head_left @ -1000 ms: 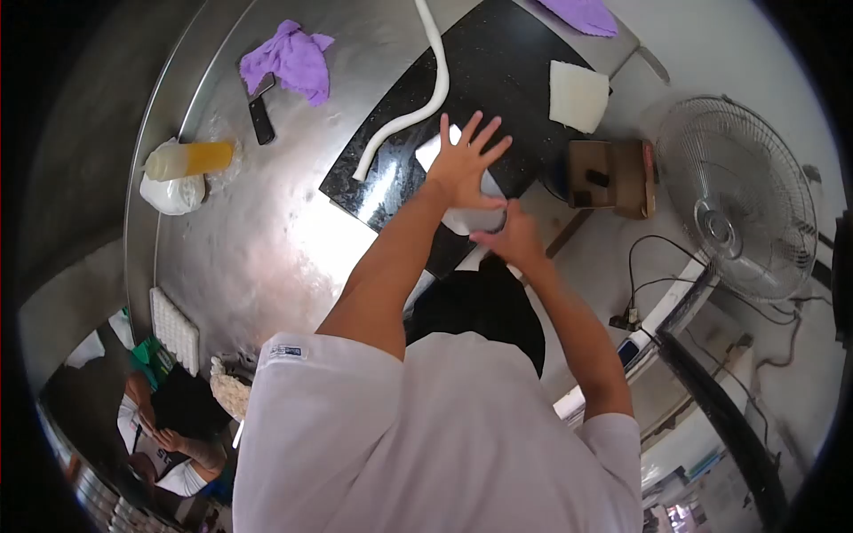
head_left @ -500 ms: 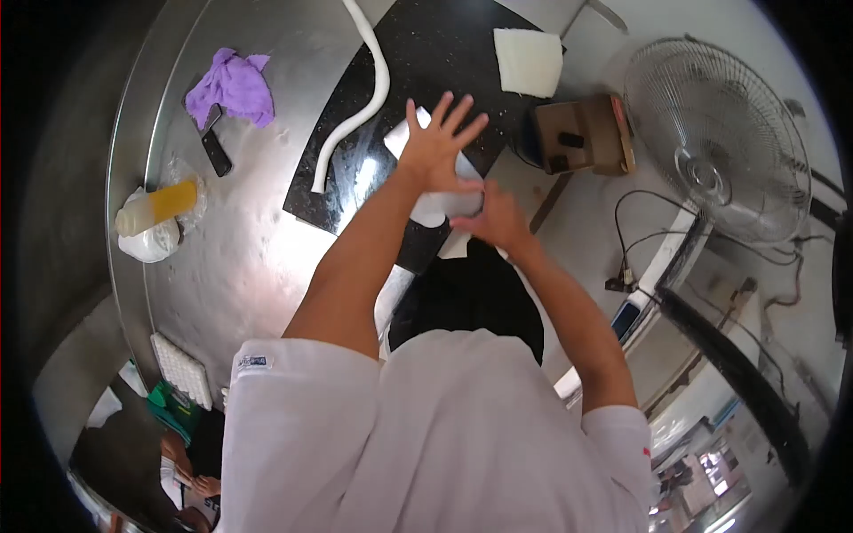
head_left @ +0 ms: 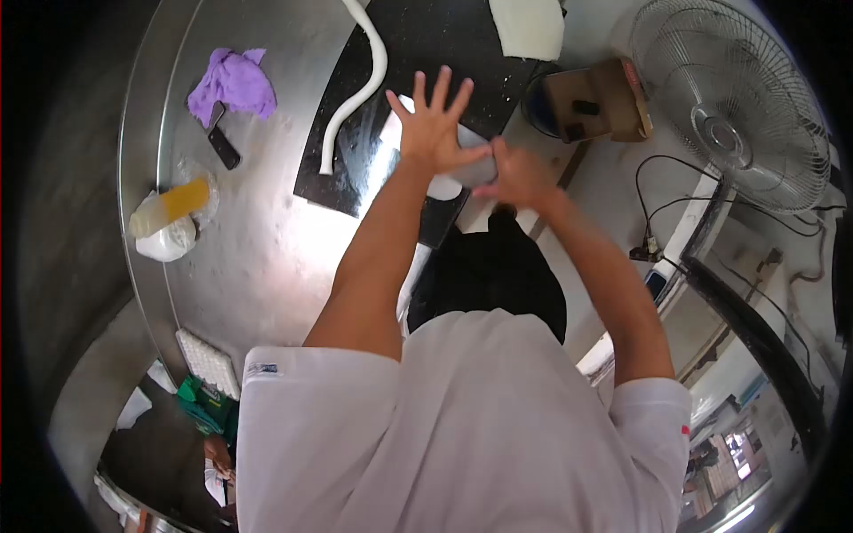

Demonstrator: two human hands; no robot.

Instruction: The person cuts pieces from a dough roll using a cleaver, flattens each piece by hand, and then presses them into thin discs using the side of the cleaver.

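Note:
A flat, pale piece that looks like dough (head_left: 446,187) lies on the black board (head_left: 355,190), partly hidden beneath my hands. My left hand (head_left: 431,138) is over it, palm down and fingers spread wide. Close beside it, at the piece's right edge, is my right hand (head_left: 520,178), somewhat blurred, its thumb and forefinger stretched apart. Its other fingers are hard to make out. To the left, a long white rope of dough (head_left: 377,67) curves along the board.
On the steel table (head_left: 258,204) lie a purple cloth (head_left: 235,84), a black-handled tool (head_left: 225,148) and a bottle of yellow liquid (head_left: 178,204). A pale slab (head_left: 530,28), a cardboard box (head_left: 604,102) and a fan (head_left: 729,115) stand at right. Another person's hand (head_left: 218,451) shows lower left.
My left hand has shifted slightly up in the view, still spread. My right hand has moved up and right. The whole view has tilted a little.

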